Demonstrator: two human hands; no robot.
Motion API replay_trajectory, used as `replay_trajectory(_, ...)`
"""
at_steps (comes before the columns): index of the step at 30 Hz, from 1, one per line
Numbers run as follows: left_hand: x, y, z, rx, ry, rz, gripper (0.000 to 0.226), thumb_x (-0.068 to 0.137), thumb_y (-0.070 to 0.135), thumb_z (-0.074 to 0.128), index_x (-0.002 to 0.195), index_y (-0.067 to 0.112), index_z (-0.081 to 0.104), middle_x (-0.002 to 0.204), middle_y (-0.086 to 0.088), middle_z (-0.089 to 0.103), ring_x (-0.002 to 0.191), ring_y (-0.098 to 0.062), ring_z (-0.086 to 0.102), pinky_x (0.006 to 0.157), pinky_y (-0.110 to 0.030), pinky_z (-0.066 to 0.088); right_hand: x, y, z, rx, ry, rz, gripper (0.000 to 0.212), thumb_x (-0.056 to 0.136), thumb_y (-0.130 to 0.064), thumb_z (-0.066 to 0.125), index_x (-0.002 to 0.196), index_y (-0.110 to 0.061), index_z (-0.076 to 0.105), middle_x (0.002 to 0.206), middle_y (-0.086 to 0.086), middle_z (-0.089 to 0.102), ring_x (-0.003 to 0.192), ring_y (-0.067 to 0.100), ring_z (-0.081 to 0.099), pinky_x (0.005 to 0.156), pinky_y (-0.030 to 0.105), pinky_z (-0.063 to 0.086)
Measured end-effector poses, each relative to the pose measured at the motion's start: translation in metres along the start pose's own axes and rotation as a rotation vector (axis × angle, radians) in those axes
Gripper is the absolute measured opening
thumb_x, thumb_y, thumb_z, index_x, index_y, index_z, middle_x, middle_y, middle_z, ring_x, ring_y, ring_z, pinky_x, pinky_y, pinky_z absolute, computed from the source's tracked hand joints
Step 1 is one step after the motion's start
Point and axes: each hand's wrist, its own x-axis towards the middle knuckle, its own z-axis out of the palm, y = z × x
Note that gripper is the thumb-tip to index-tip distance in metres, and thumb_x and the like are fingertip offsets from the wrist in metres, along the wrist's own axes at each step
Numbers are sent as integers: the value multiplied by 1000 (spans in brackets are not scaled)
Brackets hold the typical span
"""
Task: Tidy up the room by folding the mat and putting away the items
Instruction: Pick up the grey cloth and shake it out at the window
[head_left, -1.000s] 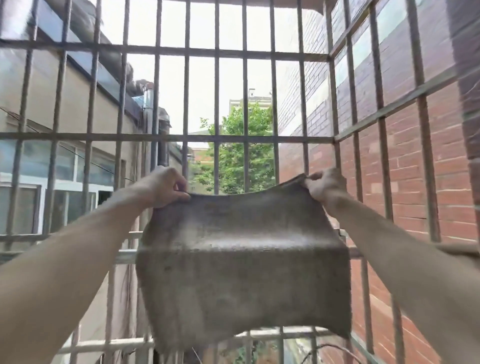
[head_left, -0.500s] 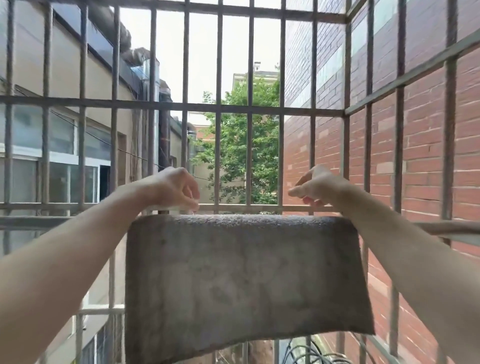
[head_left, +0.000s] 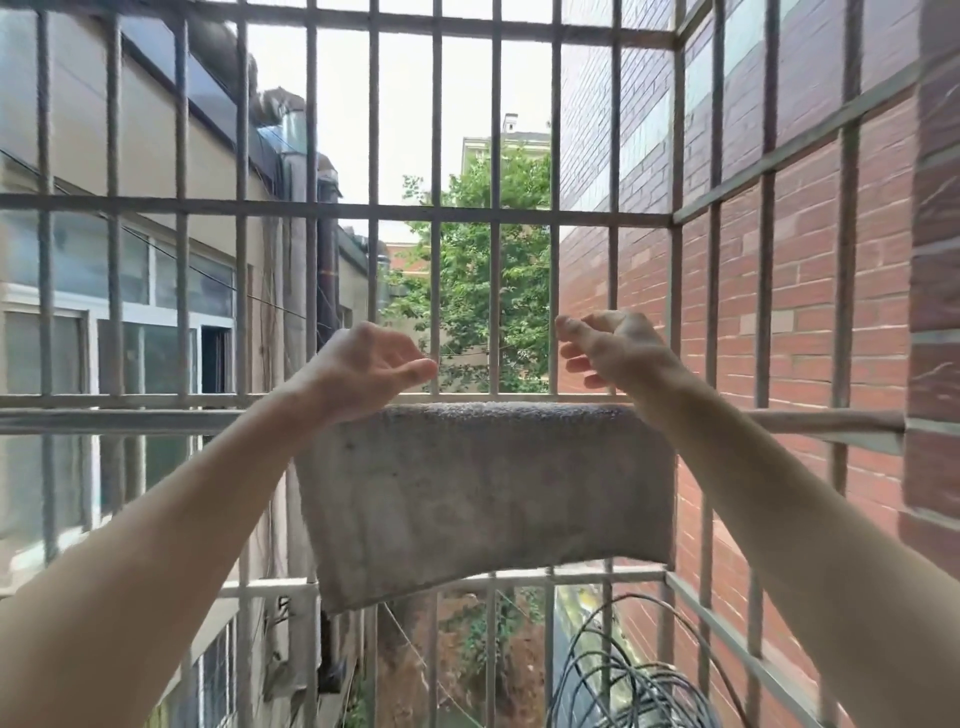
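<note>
A grey, worn mat (head_left: 483, 493) hangs draped over a horizontal rail (head_left: 156, 418) of a metal window cage, its near half falling toward me. My left hand (head_left: 363, 364) hovers just above the mat's top left corner with curled fingers that hold nothing. Above the top right corner, my right hand (head_left: 613, 348) is lifted clear of the mat, fingers spread. Neither hand touches the mat.
Metal bars (head_left: 436, 291) enclose the space ahead, left and right. A coil of dark cable (head_left: 623, 675) lies at the bottom right of the cage. A red brick wall (head_left: 805, 322) runs on the right, a beige building with windows on the left.
Both hands held the mat's top corners and lowered it onto the rail. They have since let go and lifted away, leaving the mat draped over it.
</note>
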Motion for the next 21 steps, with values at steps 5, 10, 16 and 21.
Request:
replay_trajectory(5, -16, 5, -3, -116, 170, 22, 9, 93, 41, 65, 89, 33, 67, 91, 13, 67, 92, -9, 66, 83, -33, 53, -27, -4, -3, 110, 40, -42, 40, 99, -42, 55, 118, -8, 63, 105, 7, 71, 99, 23, 70, 73, 28, 52)
replay_trajectory(10, -38, 16, 5, -417, 339, 61, 15, 97, 37, 59, 95, 26, 69, 100, -3, 73, 94, -20, 71, 77, -38, 62, -61, -7, -2, 288, 139, -107, 41, 104, -40, 43, 114, -6, 65, 106, 12, 73, 101, 27, 70, 78, 30, 51)
replay_trajectory(16, -80, 41, 15, -626, 361, 39, 23, 102, 33, 48, 106, 19, 66, 110, -5, 72, 98, -19, 70, 72, -26, 59, -118, -9, 6, 390, 168, -85, 40, 105, -40, 37, 116, -13, 64, 108, 6, 73, 102, 21, 70, 87, 35, 53)
replay_trajectory(21, -130, 73, 27, -755, 403, -58, 30, 106, 28, 40, 111, 12, 64, 113, -9, 71, 100, -23, 70, 77, -31, 60, -166, -14, 1, 569, 160, -51, 47, 99, -50, 40, 120, -15, 64, 112, 7, 74, 105, 22, 70, 85, 37, 51)
